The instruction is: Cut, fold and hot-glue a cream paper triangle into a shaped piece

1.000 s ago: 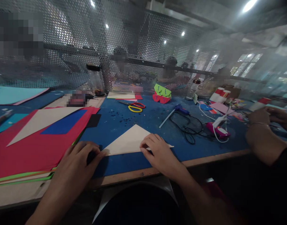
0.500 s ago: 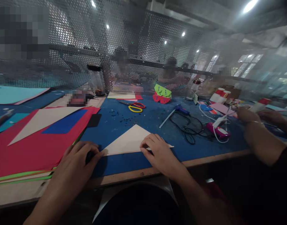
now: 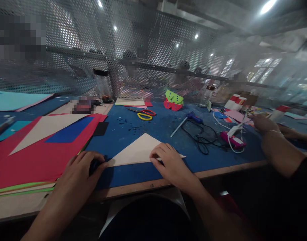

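A cream paper triangle (image 3: pixel 135 150) lies flat on the blue counter (image 3: pixel 110 134), at the centre of the frame and a little below the middle, its peak pointing up the frame. The person's left hand (image 3: pixel 84 170) is at its left corner, fingers bent and thumb tip touching the paper; whether it pinches the corner cannot be told. The right hand (image 3: pixel 170 164) rests over the right part of the triangle, fingers loosely curled with a gap before the thumb; whether it grips or only presses cannot be told either.

At the left of the frame, a pale triangular sheet (image 3: pixel 43 129) and a blue piece (image 3: pixel 72 131) lie on red sheets (image 3: pixel 40 169). A small black piece (image 3: pixel 100 128) sits just beside that stack. Scissors (image 3: pixel 139 111) with red and yellow handles lie above the cream triangle. Right of centre is a blue glue gun (image 3: pixel 195 118) with a black cord; another person's arm (image 3: pixel 279 145) reaches in at the right edge.
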